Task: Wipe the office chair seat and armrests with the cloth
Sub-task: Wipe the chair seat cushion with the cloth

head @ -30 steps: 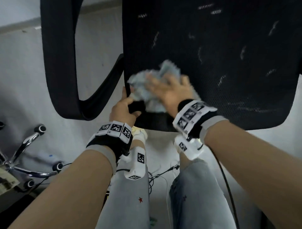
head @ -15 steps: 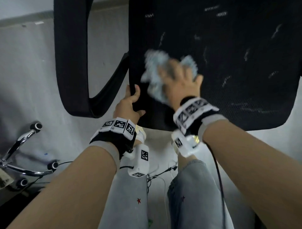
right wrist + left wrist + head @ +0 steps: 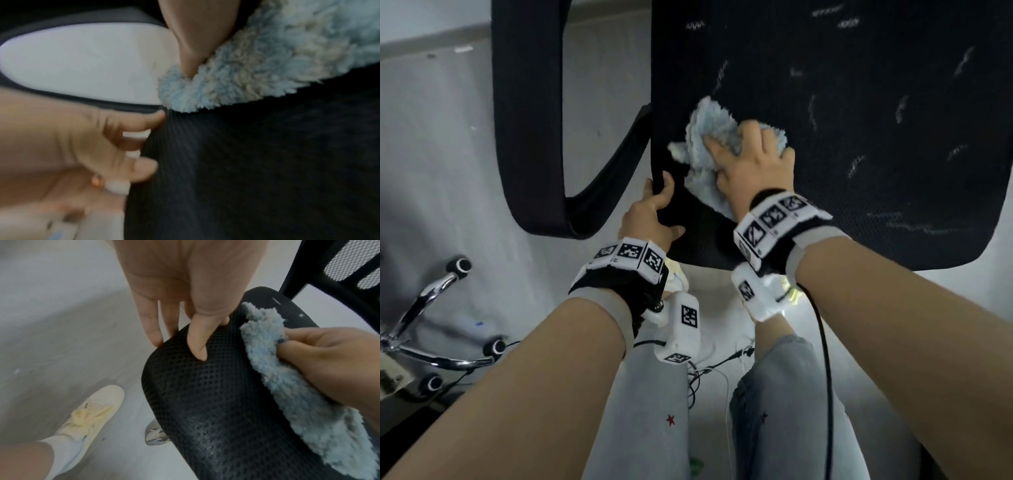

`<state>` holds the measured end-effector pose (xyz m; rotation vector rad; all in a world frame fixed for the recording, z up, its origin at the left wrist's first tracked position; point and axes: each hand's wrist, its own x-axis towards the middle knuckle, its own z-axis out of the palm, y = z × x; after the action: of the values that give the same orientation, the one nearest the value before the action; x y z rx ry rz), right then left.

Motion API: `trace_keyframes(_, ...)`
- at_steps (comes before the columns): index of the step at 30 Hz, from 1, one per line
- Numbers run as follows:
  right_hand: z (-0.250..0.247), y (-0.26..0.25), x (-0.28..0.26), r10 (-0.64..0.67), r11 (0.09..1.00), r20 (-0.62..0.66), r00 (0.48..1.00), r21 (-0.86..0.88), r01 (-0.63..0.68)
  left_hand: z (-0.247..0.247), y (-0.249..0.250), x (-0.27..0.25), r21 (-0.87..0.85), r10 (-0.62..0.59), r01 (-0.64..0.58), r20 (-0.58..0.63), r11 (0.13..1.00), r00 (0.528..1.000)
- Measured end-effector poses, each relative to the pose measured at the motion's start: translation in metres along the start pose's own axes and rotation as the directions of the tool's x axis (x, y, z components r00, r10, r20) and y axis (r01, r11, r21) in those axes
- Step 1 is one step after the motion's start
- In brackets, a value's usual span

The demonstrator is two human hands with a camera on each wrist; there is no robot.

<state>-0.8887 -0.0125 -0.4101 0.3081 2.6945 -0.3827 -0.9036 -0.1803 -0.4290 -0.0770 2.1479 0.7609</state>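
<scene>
The black mesh chair seat (image 3: 859,171) fills the upper right of the head view, with pale lint streaks on it. A fluffy light-blue cloth (image 3: 709,137) lies bunched on its left part. My right hand (image 3: 753,161) presses down on the cloth with curled fingers gripping it. My left hand (image 3: 650,212) grips the seat's near left corner, thumb on top and fingers under the edge. The black looped armrest (image 3: 530,137) stands to the left, untouched. The left wrist view shows the cloth (image 3: 287,386), the seat (image 3: 205,402) and my right hand (image 3: 329,361).
A chrome chair base with black castors (image 3: 431,308) lies on the grey floor at the left. Cables (image 3: 705,370) run over the floor between my legs. A pale shoe (image 3: 88,415) stands below the seat corner. The mesh backrest (image 3: 339,272) rises behind.
My right hand has pushed the cloth away from the seat's front edge, farther onto the mesh. The left hand has kept its hold on the seat corner.
</scene>
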Motion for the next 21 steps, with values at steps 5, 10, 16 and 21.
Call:
trace_keyframes(5,0.004,-0.006,-0.036,-0.131,0.991,0.149,0.98,0.048,0.125,-0.007,0.008,-0.002,0.142,-0.005,0.012,-0.052,0.99,0.999)
trace_keyframes(10,0.001,0.027,-0.074,-0.313,0.95,0.292,0.904,0.094,0.299,-0.005,0.026,-0.014,0.275,-0.035,0.029,0.017,0.961,0.999)
trace_keyframes(16,-0.032,0.112,-0.066,0.435,0.818,-0.13,0.891,0.471,-0.331,0.015,0.068,-0.029,0.401,0.078,-0.067,-0.011,0.914,0.997)
trace_keyframes(21,-0.022,0.139,-0.057,0.643,0.713,-0.007,0.766,0.37,-0.595,0.048,0.101,-0.017,0.552,0.035,-0.163,0.235,0.818,0.971)
